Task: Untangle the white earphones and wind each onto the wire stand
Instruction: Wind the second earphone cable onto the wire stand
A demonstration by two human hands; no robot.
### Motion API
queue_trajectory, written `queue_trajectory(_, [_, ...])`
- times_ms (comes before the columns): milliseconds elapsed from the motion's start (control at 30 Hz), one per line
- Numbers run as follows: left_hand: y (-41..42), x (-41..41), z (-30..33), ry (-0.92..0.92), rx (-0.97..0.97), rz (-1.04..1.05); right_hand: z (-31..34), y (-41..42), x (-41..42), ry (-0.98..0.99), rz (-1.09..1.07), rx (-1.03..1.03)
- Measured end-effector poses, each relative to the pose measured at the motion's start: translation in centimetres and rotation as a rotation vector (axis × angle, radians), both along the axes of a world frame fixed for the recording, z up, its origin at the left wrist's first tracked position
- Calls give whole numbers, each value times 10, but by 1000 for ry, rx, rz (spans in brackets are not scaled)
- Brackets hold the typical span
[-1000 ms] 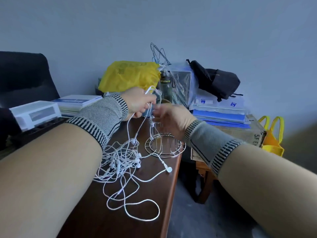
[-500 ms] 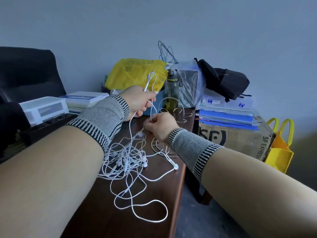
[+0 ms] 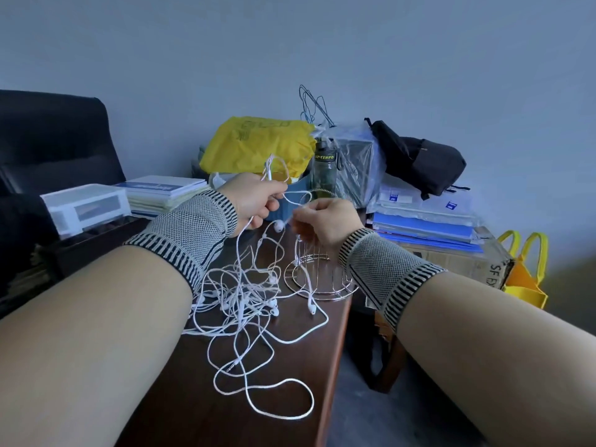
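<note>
White earphones (image 3: 245, 295) lie on a dark brown tabletop (image 3: 200, 408). The stand (image 3: 317, 282) is silvery wire. Both wristbands (image 3: 190, 233) are grey knit with black-and-white striped edges. At 12 o'clock sits a yellow bag (image 3: 254, 143); at 2 o'clock, blue folders (image 3: 425, 227).

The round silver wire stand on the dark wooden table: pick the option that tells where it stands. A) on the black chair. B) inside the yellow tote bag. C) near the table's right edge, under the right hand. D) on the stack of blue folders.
C: the round silver wire stand rests on the dark wooden table by its right edge, with the right hand above it and the tangled white earphones beside it.
</note>
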State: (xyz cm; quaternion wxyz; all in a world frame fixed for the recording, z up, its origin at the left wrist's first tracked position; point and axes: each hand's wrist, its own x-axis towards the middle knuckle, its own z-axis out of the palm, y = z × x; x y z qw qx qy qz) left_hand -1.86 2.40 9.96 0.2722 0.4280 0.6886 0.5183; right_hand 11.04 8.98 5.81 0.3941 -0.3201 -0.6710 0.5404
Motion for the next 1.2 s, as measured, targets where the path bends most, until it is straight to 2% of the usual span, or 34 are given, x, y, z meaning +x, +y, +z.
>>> queue_trajectory(67, [-1,2,1,-1,4,1,1,-4,6,-26,162,-169])
queue_trajectory(100, [-2,2,1,9,0,2,0,-5,8,-99,164,-153])
queue_trajectory(133, [-3,3,1,15,-4,-2,-1,-4,8,-222,97,-26])
queue_trajectory(200, [-4,5,1,15,-8,-15,-1,-4,8,-517,-141,431])
queue_trajectory(267, [-4,6,2,19,-11,-21,-2,-12,10,-587,-242,766])
queue_trajectory(367, [-7,7,2,27,-9,-32,-9,-17,10,-630,-205,952])
queue_trajectory(433, [-9,9,1,30,-7,-42,-12,-17,9,-668,-189,990])
queue_trajectory(600, [-8,1,-10,113,-37,0,6,-5,10,-328,-222,589])
queue_trajectory(767, [-8,3,-19,150,-109,-11,10,-4,18,-167,-75,375])
queue_trajectory(867, [-10,-1,-13,133,-75,7,12,1,31,-77,19,171])
queue_trajectory(1000, [-15,-21,-7,141,63,174,17,13,56,124,71,-145])
queue_trajectory(1100, [-19,-34,-11,245,107,250,19,29,78,207,-43,-228])
queue_trajectory(1200, [-19,-38,-14,276,101,338,15,41,96,171,-126,-227])
